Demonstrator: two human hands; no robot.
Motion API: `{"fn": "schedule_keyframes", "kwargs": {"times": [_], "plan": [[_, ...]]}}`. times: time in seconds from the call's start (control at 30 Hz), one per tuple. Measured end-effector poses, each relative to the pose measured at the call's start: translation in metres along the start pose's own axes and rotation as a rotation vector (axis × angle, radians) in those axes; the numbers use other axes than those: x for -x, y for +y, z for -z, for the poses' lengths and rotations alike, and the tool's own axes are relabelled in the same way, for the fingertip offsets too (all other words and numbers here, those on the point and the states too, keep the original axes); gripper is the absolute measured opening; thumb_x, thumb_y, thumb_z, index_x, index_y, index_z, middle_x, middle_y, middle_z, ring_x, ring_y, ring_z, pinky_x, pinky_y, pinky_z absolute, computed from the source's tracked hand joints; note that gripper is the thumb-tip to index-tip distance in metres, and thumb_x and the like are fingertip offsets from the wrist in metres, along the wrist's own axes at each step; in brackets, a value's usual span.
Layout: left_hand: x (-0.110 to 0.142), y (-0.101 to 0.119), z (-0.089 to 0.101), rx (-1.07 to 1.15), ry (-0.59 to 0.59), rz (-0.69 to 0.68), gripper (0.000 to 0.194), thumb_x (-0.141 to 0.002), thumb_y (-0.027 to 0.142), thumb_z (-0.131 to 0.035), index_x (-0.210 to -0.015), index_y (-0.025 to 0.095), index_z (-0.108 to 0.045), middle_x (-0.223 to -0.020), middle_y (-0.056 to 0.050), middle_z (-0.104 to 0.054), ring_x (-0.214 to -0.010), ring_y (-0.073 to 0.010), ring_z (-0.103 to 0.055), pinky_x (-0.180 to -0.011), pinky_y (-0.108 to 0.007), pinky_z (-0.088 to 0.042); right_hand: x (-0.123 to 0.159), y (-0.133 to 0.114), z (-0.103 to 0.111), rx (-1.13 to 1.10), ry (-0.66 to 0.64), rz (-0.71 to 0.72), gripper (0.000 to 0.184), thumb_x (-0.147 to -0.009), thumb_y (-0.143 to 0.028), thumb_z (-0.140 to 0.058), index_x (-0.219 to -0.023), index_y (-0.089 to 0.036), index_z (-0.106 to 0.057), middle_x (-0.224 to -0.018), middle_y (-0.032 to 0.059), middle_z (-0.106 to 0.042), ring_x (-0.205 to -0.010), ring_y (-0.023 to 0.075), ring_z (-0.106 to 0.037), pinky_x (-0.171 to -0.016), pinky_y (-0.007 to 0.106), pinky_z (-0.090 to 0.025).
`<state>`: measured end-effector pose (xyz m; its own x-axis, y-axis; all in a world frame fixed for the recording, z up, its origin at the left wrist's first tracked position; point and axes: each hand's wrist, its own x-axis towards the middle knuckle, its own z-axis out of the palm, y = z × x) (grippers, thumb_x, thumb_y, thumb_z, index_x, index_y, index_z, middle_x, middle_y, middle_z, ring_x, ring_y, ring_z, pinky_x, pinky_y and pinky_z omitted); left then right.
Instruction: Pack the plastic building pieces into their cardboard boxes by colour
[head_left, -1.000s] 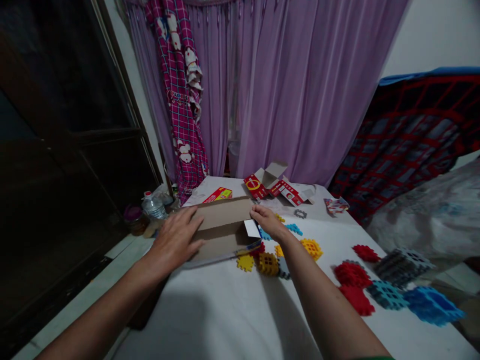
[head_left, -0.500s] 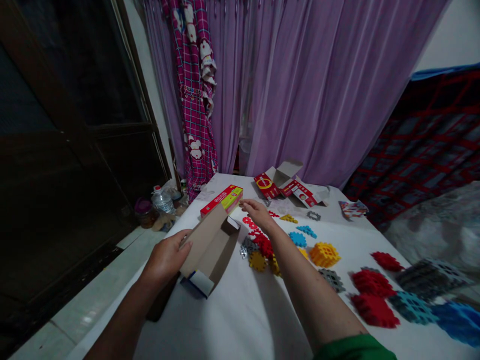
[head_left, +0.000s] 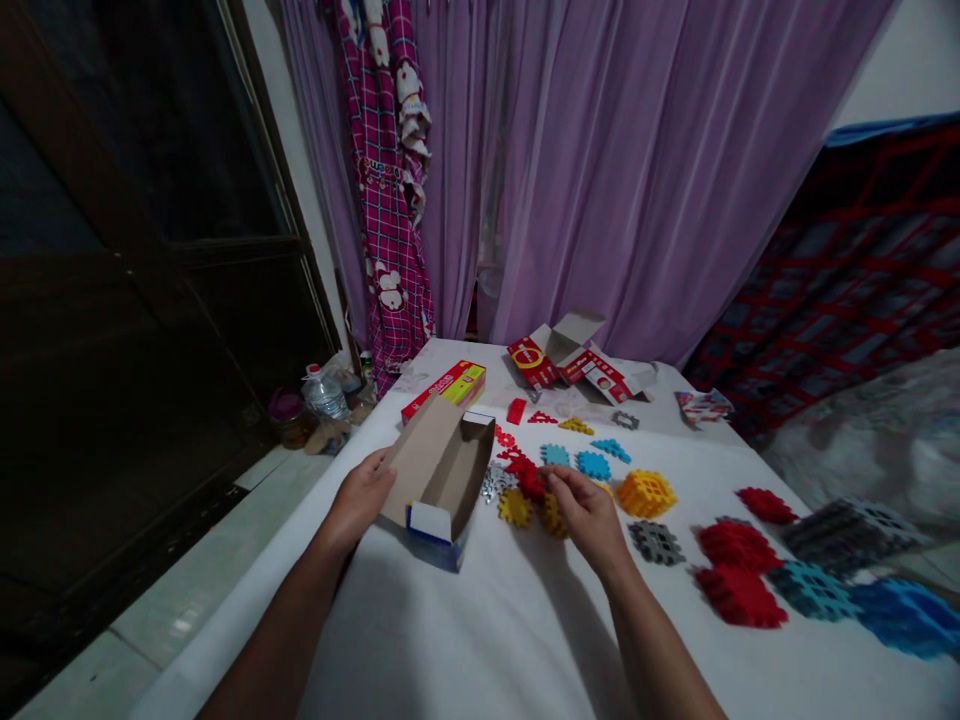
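Note:
My left hand [head_left: 363, 494] is closed on the lid of an open cardboard box [head_left: 480, 480], thumb on the plain inner side. The box looks empty inside, and a blue outer face shows at its near end. My right hand [head_left: 589, 512] has its fingertips pinched together at a cluster of red gear-edged plastic pieces [head_left: 528, 478]. Whether a piece is between the fingers is too small to make out. Beside them lie a yellow gear piece [head_left: 514, 508], grey pieces [head_left: 496, 482] and light blue square pieces [head_left: 593, 465].
A red and yellow box [head_left: 444, 390] lies behind the open one. Farther back is a torn-open red carton [head_left: 570, 360]. Stacks of yellow [head_left: 648, 493], red [head_left: 739, 595], grey [head_left: 851, 535] and blue pieces [head_left: 904, 615] stand on the right of the white-covered table [head_left: 525, 640].
My right hand has come back from beside the red and yellow box to the red pieces. The open box has shifted slightly right and sits more level in my left hand.

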<state>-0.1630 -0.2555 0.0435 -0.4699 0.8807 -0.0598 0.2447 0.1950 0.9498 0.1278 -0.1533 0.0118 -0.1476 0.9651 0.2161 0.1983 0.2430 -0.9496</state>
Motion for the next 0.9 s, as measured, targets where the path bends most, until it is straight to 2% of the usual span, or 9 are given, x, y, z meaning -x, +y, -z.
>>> {"fn": "schedule_keyframes", "kwargs": {"times": [0.13, 0.23, 0.33, 0.4, 0.47, 0.57, 0.67, 0.77, 0.9], "plan": [[-0.002, -0.013, -0.011, -0.126, -0.023, -0.016, 0.045, -0.085, 0.028, -0.046, -0.127, 0.014, -0.055, -0.101, -0.006, -0.073, -0.089, -0.021, -0.069, -0.074, -0.031, -0.056, 0.012, 0.014, 0.021, -0.049, 0.18, 0.022, 0.04, -0.075, -0.054, -0.063, -0.09, -0.019, -0.075, -0.089, 0.0092, -0.076, -0.079, 0.0232, -0.069, -0.078, 0.041, -0.055], [-0.002, -0.016, -0.011, -0.357, 0.014, -0.096, 0.047, -0.085, 0.027, -0.047, -0.131, 0.018, -0.053, -0.114, -0.006, -0.07, -0.103, -0.0214, -0.067, -0.087, -0.033, -0.054, 0.018, 0.027, 0.043, -0.047, 0.294, -0.007, 0.042, -0.074, -0.054, -0.065, -0.092, -0.017, -0.074, -0.086, 0.0099, -0.075, -0.074, 0.0225, -0.069, -0.073, 0.04, -0.056], [0.0, -0.011, -0.008, -0.629, 0.123, -0.211, 0.049, -0.083, 0.028, -0.052, -0.131, 0.02, -0.055, -0.133, -0.008, -0.061, -0.119, -0.0231, -0.059, -0.101, -0.035, -0.047, 0.024, 0.038, 0.061, -0.005, 0.408, -0.052, 0.045, -0.071, -0.055, -0.066, -0.093, -0.016, -0.074, -0.083, 0.0098, -0.075, -0.071, 0.0219, -0.069, -0.071, 0.038, -0.056], [0.005, -0.005, -0.009, -0.753, 0.183, -0.293, 0.046, -0.084, 0.03, -0.054, -0.129, 0.02, -0.058, -0.138, -0.01, -0.056, -0.125, -0.0251, -0.054, -0.106, -0.039, -0.043, 0.029, 0.045, 0.068, 0.005, 0.48, -0.073, 0.048, -0.071, -0.056, -0.065, -0.095, -0.016, -0.074, -0.083, 0.0098, -0.075, -0.07, 0.0218, -0.068, -0.071, 0.037, -0.056], [0.013, 0.002, -0.014, -0.817, 0.182, -0.4, 0.042, -0.087, 0.034, -0.053, -0.126, 0.02, -0.06, -0.139, -0.01, -0.055, -0.128, -0.026, -0.051, -0.108, -0.042, -0.041, 0.035, 0.049, 0.07, 0.006, 0.527, -0.09, 0.05, -0.071, -0.057, -0.065, -0.097, -0.014, -0.073, -0.081, 0.0099, -0.074, -0.07, 0.0222, -0.068, -0.07, 0.037, -0.056], [0.031, 0.01, -0.031, -0.829, 0.005, -0.584, 0.04, -0.089, 0.042, -0.054, -0.124, 0.024, -0.061, -0.133, -0.008, -0.06, -0.126, -0.0237, -0.052, -0.112, -0.043, -0.035, 0.043, 0.051, 0.069, 0.016, 0.544, -0.091, 0.052, -0.071, -0.057, -0.064, -0.097, -0.013, -0.072, -0.079, 0.0099, -0.074, -0.07, 0.0224, -0.067, -0.071, 0.037, -0.055], [0.049, 0.012, -0.054, -0.851, -0.191, -0.669, 0.043, -0.085, 0.046, -0.063, -0.123, 0.026, -0.06, -0.125, -0.005, -0.065, -0.121, -0.0236, -0.054, -0.114, -0.045, -0.028, 0.047, 0.051, 0.067, 0.044, 0.523, -0.064, 0.051, -0.073, -0.057, -0.063, -0.098, -0.013, -0.072, -0.079, 0.0098, -0.073, -0.07, 0.0214, -0.066, -0.072, 0.037, -0.055], [0.057, 0.006, -0.071, -0.908, -0.28, -0.691, 0.045, -0.08, 0.043, -0.071, -0.12, 0.025, -0.059, -0.119, -0.005, -0.067, -0.113, -0.0228, -0.057, -0.107, -0.041, -0.035, 0.05, 0.052, 0.068, 0.07, 0.511, -0.049, 0.051, -0.075, -0.057, -0.062, -0.1, -0.013, -0.071, -0.08, 0.0096, -0.073, -0.07, 0.0208, -0.066, -0.073, 0.037, -0.055], [0.051, 0.001, -0.078, -1.048, -0.374, -0.758, 0.044, -0.079, 0.042, -0.073, -0.114, 0.022, -0.058, -0.108, -0.004, -0.068, -0.104, -0.0225, -0.059, -0.097, -0.036, -0.04, 0.053, 0.057, 0.071, 0.094, 0.506, -0.054, 0.05, -0.075, -0.056, -0.061, -0.099, -0.014, -0.072, -0.079, 0.0091, -0.073, -0.071, 0.021, -0.066, -0.073, 0.036, -0.054]]}}
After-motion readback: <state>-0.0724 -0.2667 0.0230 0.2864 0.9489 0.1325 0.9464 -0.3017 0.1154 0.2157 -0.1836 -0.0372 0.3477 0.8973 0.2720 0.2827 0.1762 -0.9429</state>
